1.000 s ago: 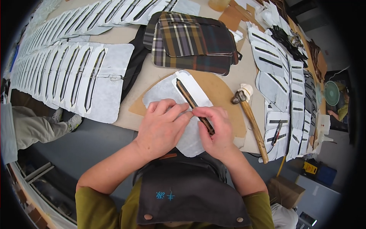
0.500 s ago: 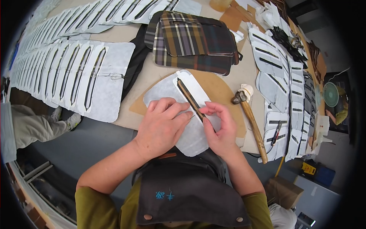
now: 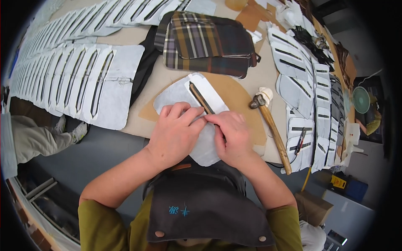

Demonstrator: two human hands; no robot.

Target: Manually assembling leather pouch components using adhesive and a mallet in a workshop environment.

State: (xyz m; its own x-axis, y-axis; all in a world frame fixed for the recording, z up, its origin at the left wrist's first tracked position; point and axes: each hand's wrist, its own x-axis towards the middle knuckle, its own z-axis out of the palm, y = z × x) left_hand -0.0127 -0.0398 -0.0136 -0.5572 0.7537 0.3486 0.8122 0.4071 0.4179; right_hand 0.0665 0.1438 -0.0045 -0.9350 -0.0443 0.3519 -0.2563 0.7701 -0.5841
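Note:
A pale grey-white fabric panel (image 3: 169, 99) lies on a brown board (image 3: 245, 104) at the table's near edge. A white strip (image 3: 212, 95) is set on the panel, with a long dark slot (image 3: 200, 97) edged in tan along it. My left hand (image 3: 173, 140) rests on the panel left of the slot, its fingers bent together and pressing at the slot's edge. My right hand (image 3: 233, 136) is closed over the slot's lower end, thumb and fingers pinching there. The fingertips of both hands nearly meet. What lies under my right fingers is hidden.
A hammer (image 3: 274, 136) with a wooden handle lies right of the board. Plaid fabric pieces (image 3: 205, 42) are stacked beyond it. Rows of similar slotted panels (image 3: 115, 96) lie at left, more panels (image 3: 299, 98) at right, with a red-and-black pen-like tool (image 3: 300, 141) on them. A person's leg (image 3: 33, 136) shows at left.
My right hand has shifted left and turned over the slot, its fingers now covering the lower end. My left hand stays nearly in place. The whole view has shifted slightly.

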